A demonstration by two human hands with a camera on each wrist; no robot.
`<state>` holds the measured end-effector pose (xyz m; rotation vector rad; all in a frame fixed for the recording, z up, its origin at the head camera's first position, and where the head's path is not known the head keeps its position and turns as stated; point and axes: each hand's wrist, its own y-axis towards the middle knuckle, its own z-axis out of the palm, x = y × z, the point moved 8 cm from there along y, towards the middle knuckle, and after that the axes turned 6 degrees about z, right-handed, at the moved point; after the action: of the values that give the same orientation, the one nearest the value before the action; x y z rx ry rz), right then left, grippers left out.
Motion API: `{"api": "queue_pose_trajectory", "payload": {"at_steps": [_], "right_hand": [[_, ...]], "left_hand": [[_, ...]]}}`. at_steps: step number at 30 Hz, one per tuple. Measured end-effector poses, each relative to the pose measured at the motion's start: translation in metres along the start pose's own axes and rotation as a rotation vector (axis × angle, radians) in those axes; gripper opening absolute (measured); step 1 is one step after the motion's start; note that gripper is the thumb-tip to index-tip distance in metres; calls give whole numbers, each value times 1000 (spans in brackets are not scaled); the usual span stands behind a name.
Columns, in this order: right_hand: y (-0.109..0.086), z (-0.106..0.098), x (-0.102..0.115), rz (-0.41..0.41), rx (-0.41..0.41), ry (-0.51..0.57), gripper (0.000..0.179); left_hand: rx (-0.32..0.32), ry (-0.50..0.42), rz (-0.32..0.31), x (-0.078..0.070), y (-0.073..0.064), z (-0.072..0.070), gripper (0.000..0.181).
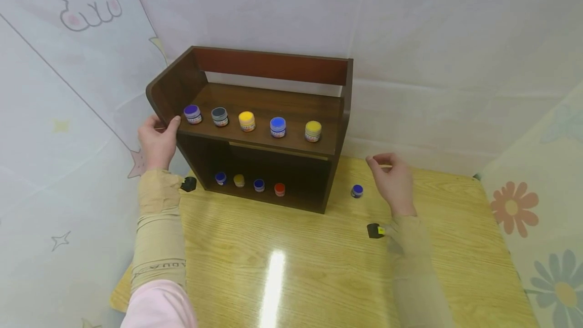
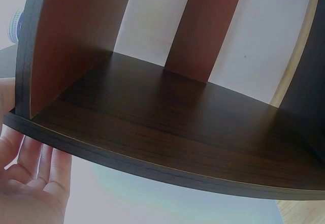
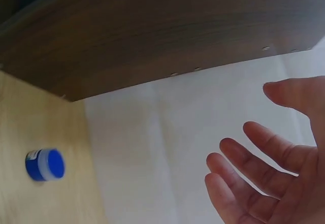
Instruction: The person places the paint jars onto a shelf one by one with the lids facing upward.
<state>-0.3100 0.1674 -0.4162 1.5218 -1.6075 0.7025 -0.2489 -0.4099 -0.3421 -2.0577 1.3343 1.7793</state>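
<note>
A dark brown two-tier wooden shelf (image 1: 273, 96) stands on the table. My left hand (image 1: 157, 143) grips the edge of its left side panel, thumb on one face and fingers (image 2: 60, 176) on the other. To the right of the shelf my right hand (image 1: 395, 183) hovers with nothing in it, fingers (image 3: 277, 148) loosely bent and apart from the panel. A small paint jar with a blue lid (image 1: 357, 191) sits on the table between the shelf and that hand. Along the upper board stands a row of several paint jars, among them a purple-lidded jar (image 1: 193, 114) and a yellow-lidded jar (image 1: 313, 131).
On the lower board are several more jars, including a red-lidded jar (image 1: 280, 190) and a yellow-lidded jar (image 1: 239, 180). The light wood table (image 1: 227, 247) extends in front and to the right. Behind and at the sides hangs pale cloth (image 1: 455, 54).
</note>
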Motion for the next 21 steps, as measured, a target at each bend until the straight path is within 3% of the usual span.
{"api": "queue_pose_trajectory", "payload": {"at_steps": [7, 21], "right_hand": [[9, 15, -16, 47, 103, -109, 54], [30, 48, -41, 31, 232, -261, 53]], "left_hand": [[7, 13, -8, 0, 0, 0, 36], [4, 8, 0, 1, 0, 1, 35]]}}
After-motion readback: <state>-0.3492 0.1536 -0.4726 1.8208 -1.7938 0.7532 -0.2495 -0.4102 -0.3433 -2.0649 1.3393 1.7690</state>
